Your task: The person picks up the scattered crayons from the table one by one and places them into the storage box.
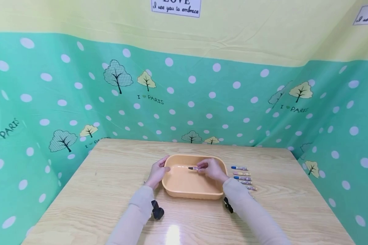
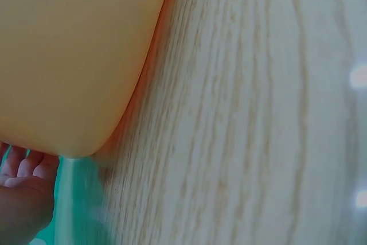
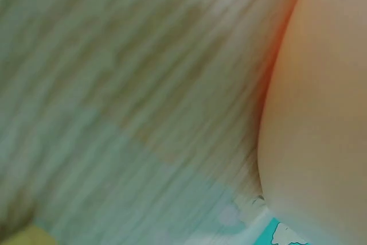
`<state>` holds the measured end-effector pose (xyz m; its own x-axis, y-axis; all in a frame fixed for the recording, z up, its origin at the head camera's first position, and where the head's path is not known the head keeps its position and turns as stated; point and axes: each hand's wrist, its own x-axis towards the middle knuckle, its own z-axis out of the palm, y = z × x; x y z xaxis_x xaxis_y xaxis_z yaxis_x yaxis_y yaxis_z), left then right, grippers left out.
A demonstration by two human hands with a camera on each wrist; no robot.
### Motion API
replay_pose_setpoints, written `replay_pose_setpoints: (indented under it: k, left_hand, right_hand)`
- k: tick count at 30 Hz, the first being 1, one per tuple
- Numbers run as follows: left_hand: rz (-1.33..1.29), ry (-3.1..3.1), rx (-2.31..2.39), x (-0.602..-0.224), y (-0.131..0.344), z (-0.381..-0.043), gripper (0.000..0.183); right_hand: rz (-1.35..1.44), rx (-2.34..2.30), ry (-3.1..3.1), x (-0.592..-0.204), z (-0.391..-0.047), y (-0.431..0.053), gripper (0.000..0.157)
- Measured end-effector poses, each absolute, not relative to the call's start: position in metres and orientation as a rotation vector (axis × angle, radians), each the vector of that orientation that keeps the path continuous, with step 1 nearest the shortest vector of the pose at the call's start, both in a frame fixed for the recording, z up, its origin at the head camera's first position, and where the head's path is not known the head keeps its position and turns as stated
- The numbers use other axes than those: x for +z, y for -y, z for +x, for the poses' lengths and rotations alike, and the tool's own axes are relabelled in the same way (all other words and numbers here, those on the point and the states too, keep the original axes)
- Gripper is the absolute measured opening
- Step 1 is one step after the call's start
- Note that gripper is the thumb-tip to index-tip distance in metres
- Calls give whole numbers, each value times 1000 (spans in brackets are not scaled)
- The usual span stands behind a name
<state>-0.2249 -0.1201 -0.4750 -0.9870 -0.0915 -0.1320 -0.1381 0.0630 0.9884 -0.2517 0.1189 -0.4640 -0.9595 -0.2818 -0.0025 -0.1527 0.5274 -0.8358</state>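
A shallow peach plastic tray [image 1: 190,195] stands on the wooden table, and its outer wall fills much of both wrist views. At the tray's left side my left hand [image 1: 157,173] grips the rim, thumb over the inner edge. In the left wrist view that left hand [image 2: 26,196] shows beside the tray wall [image 2: 69,61]. My right hand [image 1: 213,169] pinches a dark-tipped crayon [image 1: 194,168] over the inside of the tray, tip pointing left. The right wrist view shows the tray wall [image 3: 321,113] but not the fingers.
Right of the tray, several crayons lie in a rough column, among them a blue-tipped one [image 1: 240,168] and a pale one [image 1: 242,174]. The right sleeve partly covers the nearest. A patterned green and yellow curtain [image 1: 190,112] hangs behind the table [image 1: 116,163].
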Motion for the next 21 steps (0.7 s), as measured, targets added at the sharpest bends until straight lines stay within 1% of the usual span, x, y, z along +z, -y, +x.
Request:
replay_pose_setpoints:
  k: [5,12,21]
  left_hand:
    - [-230,-2251,2120,-476,120,-225,62]
    - [-230,-2250,2126,-476,120,-226,61]
    - [-235,-2245,2126,-477,121,-226,61]
  right_hand:
    - [-352,-1440,-2608,-465,-253,-119,24]
    - [-414,-1432,-2633,-466,-254,-120,25]
    - [-353,-1453,-2625,-464,-254,-118,24]
